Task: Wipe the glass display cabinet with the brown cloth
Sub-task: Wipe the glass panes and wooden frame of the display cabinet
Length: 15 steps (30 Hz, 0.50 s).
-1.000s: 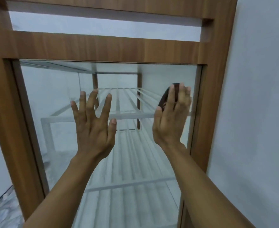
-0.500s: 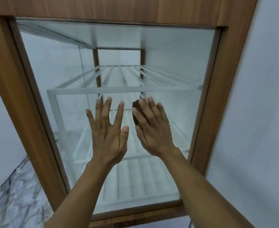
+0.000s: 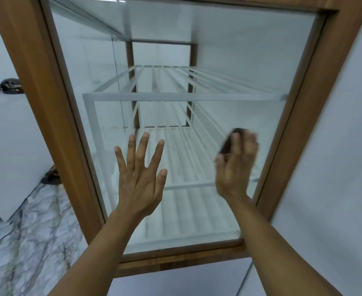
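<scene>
The glass display cabinet has a wooden frame (image 3: 54,103) around a large glass pane (image 3: 229,50), with white slatted shelves (image 3: 175,96) behind it. My left hand (image 3: 139,182) lies flat on the lower middle of the pane, fingers spread and straight. My right hand (image 3: 235,169), blurred by motion, presses the brown cloth (image 3: 227,144) against the glass near the frame's right side. Only a dark edge of the cloth shows above my thumb and beside my fingers.
A white wall (image 3: 336,167) stands close against the cabinet's right side. Marble-patterned floor (image 3: 26,231) lies at the lower left, with a dark item (image 3: 50,176) by the frame's foot. More dark objects (image 3: 9,86) sit at the far left.
My right hand has swept the cloth from the middle of the pane to its right side. My view has tilted down the cabinet. My left hand stays flat on the glass.
</scene>
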### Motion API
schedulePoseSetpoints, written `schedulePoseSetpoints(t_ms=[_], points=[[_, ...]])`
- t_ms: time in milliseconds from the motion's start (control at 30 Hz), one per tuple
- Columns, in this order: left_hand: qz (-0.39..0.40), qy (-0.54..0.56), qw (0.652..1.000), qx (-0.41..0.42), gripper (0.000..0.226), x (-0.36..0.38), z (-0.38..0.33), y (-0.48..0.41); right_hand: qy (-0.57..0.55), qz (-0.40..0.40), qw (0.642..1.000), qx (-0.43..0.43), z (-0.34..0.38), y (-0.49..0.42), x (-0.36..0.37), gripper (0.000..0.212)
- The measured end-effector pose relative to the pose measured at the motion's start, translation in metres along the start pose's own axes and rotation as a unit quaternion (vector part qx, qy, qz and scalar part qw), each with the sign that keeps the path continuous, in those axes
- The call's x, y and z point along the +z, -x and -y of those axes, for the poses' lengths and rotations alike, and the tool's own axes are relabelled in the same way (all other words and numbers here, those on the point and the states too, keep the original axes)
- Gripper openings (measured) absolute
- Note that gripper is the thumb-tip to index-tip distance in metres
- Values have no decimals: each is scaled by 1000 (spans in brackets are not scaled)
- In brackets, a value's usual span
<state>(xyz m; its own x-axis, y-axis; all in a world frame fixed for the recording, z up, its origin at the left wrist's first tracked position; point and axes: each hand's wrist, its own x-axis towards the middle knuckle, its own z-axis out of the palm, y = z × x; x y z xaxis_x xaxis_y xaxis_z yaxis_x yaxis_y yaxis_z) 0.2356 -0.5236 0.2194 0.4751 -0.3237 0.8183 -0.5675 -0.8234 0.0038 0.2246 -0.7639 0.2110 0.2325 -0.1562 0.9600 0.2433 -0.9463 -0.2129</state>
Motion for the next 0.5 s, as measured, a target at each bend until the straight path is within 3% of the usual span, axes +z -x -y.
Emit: schedulePoseSetpoints(t_ms=[33,67,133,200,233,400,500], points=[[3,-6,1000,3,60,1,2,2,-8,-37,997,73,2,-4,-1,62],[4,-8,1000,4,60,2,2,2,-12,-49,994,92,9,-7,2,62],[7,-9,1000,2,61,4,-1,2,-6,18,999,-38,34,-4,15,67],[9,-22,1000,1,61,-1,4,5,1,89,977,-193,47,7,23,77],[11,-33,999,0,61,-6,10,8,2,95,973,-212,48,8,24,80],[-43,-119,991,-33,59,-39,62,10,-49,-25,998,-22,87,-38,37,71],[-88,-136,986,-22,58,-45,85,10,-31,23,984,-173,113,-38,47,70]])
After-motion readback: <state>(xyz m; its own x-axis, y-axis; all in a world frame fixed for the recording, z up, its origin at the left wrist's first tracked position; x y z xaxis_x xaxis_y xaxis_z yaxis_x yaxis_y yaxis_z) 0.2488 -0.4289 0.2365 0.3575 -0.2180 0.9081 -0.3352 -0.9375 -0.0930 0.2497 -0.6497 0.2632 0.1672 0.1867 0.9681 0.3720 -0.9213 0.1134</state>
